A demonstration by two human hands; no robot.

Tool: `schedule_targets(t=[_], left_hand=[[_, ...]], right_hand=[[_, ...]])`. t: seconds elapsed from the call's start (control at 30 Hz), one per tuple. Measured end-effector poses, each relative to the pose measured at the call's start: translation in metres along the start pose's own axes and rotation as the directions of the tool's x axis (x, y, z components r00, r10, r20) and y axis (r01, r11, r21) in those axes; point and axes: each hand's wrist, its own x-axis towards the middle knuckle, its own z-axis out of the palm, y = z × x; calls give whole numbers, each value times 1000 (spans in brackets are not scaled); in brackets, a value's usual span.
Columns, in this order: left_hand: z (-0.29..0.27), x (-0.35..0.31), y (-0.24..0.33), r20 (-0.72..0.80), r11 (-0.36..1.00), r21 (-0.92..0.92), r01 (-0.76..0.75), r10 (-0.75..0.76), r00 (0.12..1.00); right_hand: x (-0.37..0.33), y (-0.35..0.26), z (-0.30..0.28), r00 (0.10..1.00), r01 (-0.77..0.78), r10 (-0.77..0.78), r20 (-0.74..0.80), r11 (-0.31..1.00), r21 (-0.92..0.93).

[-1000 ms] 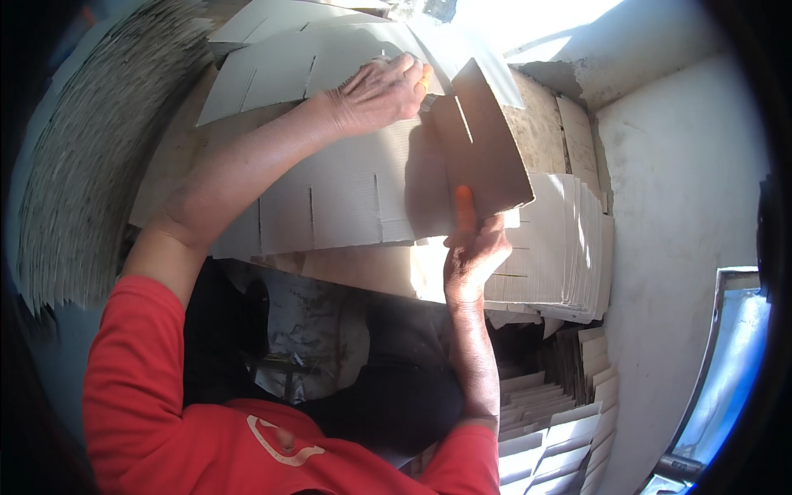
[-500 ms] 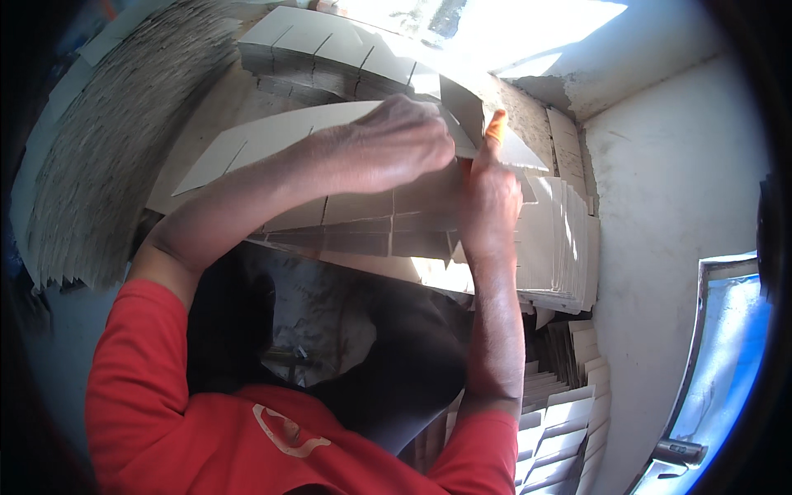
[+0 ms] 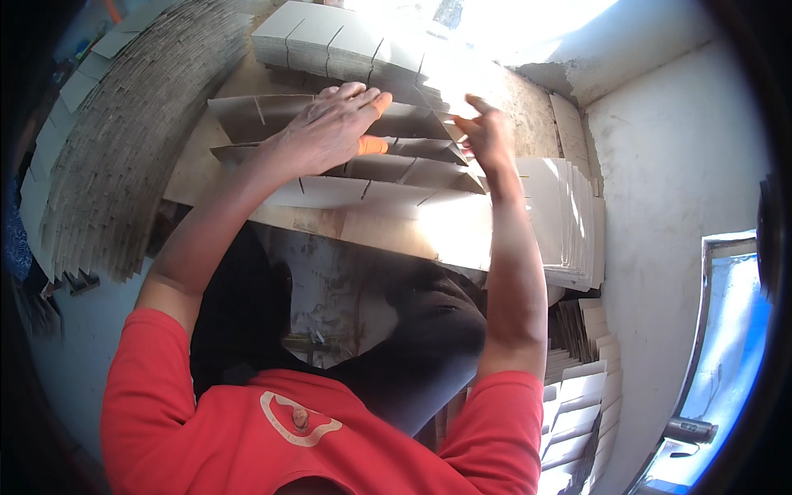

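Several slotted cardboard strips (image 3: 388, 194) stand on edge in rows on a wooden board in front of me. Over their left half reaches my left hand (image 3: 334, 132), fingers stretched out and apart. Orange covers sit on its thumb and a fingertip; the thumb dips between two rows while the other fingers lie over the far strip. At the right ends of the strips is my right hand (image 3: 488, 139), slightly blurred, its index finger and thumb apart. I see nothing held in it.
Behind the strips lies a stack of slotted cardboard (image 3: 322, 49). A tall pile of cardboard (image 3: 124, 157) rises at left. Flat cardboard sheets (image 3: 557, 214) stand at right beside the white wall (image 3: 676, 173). More cardboard pieces (image 3: 577, 404) sit lower right. The wooden board (image 3: 330, 224) ends near my knees.
Both hands were close together over a tilted pale strip; now they are apart, the left further left, the right slightly up. The strips now stand in separate rows.
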Motion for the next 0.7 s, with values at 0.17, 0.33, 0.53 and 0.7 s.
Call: schedule_targets(t=[0.17,0.33,0.53,0.7], left_hand=[[17,-28,11,-56,998,-29,-55,53,997],[28,-31,34,3,994,-55,-99,99,995],[34,-31,44,-149,986,-89,-143,128,981],[32,-31,46,-274,974,-124,-189,149,950]], right_hand=[[-65,121,-60,831,-223,-217,-512,713,-665],[-127,217,-80,822,-560,183,-539,430,-708],[-125,233,-105,831,-542,193,-521,494,-680],[-121,233,-128,799,-568,128,-588,481,-667]])
